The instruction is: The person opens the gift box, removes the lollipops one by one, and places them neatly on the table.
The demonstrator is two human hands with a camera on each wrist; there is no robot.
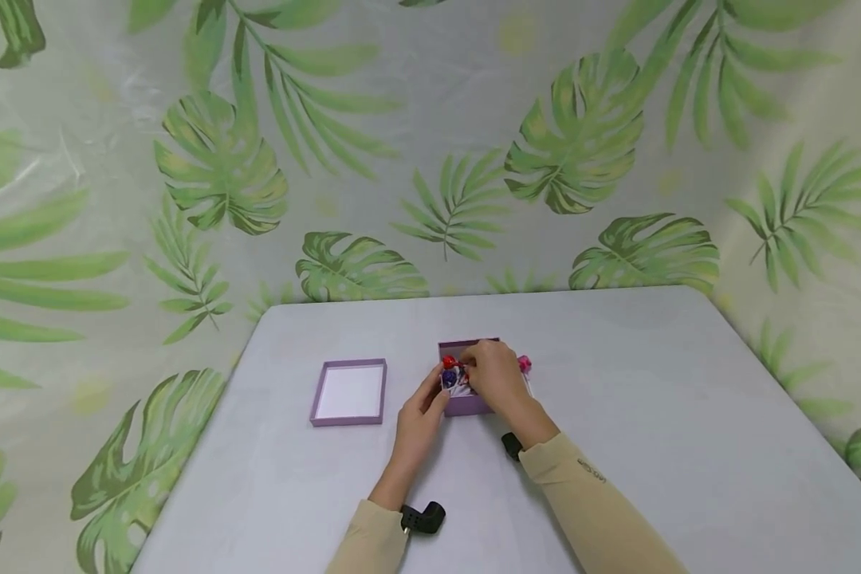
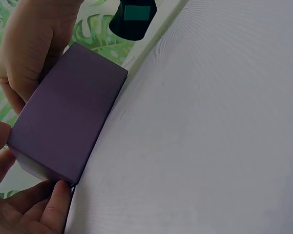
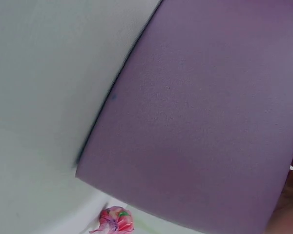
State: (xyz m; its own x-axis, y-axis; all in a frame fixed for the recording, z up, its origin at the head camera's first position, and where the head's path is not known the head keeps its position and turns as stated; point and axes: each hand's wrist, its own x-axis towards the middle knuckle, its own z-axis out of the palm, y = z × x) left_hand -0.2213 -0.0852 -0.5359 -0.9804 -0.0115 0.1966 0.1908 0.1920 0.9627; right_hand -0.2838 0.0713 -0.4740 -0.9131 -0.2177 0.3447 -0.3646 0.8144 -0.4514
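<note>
Should the left hand (image 1: 418,416) relax its fingers' grip on the purple box (image 1: 468,406), the right hand (image 1: 499,378), finger closure indeterminable, could push it into the pink-wrapped candy (image 1: 524,364).

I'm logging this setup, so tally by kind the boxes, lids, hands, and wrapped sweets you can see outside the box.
Purple box: 1
Shallow lid: 1
Left hand and right hand: 2
Wrapped pink sweet outside the box: 1
Total: 5
</note>
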